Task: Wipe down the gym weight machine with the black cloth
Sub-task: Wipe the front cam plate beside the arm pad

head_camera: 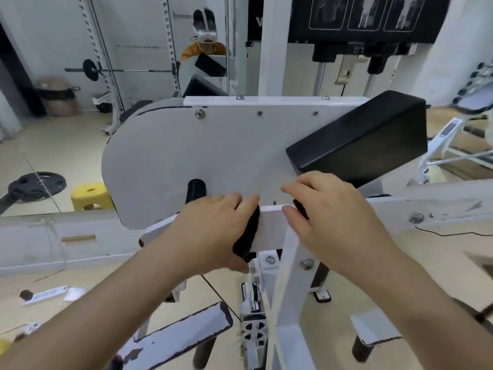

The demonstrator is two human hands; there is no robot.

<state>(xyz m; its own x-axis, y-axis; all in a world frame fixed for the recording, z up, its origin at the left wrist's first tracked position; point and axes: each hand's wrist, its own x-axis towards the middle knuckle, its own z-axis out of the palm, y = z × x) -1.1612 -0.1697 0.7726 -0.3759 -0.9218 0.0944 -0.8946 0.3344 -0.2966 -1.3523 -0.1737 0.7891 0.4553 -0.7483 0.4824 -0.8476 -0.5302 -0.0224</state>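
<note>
At the centre of the head view, both hands rest on a white crossbar (270,225) of the weight machine (202,156), in front of its large pale side plate. The left hand (210,231) lies palm-down, fingers pressed together and curled over the black cloth (248,233). The cloth shows as a dark bunched strip under and just beyond the left fingertips, its long axis running from the bar's upper edge down and toward the camera. The right hand (328,217) sits beside it, fingers together and bent over the bar; a second dark strip (301,208) shows under the right fingertips, though whether it belongs to the same cloth cannot be told. Bare white bar lies between the two sets of fingers. Beyond the right knuckles rises a black pad (360,140), tilted up to the right. Just beyond the left fingers stands a black coiled spring (196,189).
</note>
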